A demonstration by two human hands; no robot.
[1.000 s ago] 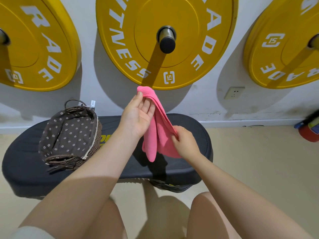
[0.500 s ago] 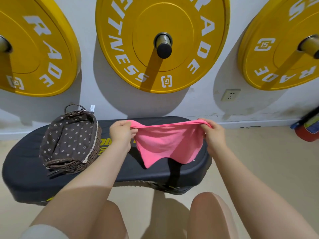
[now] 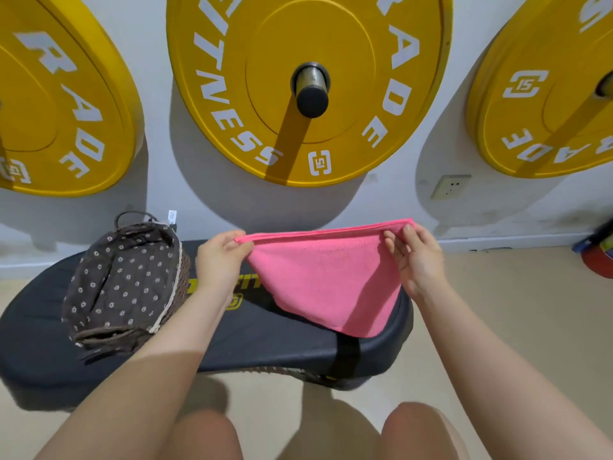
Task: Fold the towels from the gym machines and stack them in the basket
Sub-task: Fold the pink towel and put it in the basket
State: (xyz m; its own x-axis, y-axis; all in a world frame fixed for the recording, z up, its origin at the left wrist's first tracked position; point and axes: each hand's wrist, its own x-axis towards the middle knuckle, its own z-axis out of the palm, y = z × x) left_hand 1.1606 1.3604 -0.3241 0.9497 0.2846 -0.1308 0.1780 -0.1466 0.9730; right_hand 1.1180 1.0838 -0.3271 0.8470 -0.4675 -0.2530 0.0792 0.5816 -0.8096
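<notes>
A pink towel (image 3: 326,280), doubled over, hangs stretched between my two hands above the black padded bench (image 3: 258,343). My left hand (image 3: 220,260) pinches its top left corner. My right hand (image 3: 418,257) pinches the top right corner. The towel's lower edge droops in a curve and rests on the right part of the bench. A wicker basket (image 3: 127,283) with a brown flowered lining stands on the bench to the left of my left hand.
Three yellow weight plates (image 3: 232,104) hang on pegs on the white wall behind the bench. A wall socket (image 3: 450,186) is at the right. A red and blue object (image 3: 598,257) lies on the beige floor at the far right. My knees are below.
My hands have spread apart, pulling the bunched towel out into a flat doubled sheet. Its top edge is now taut and a little wider than half a second ago.
</notes>
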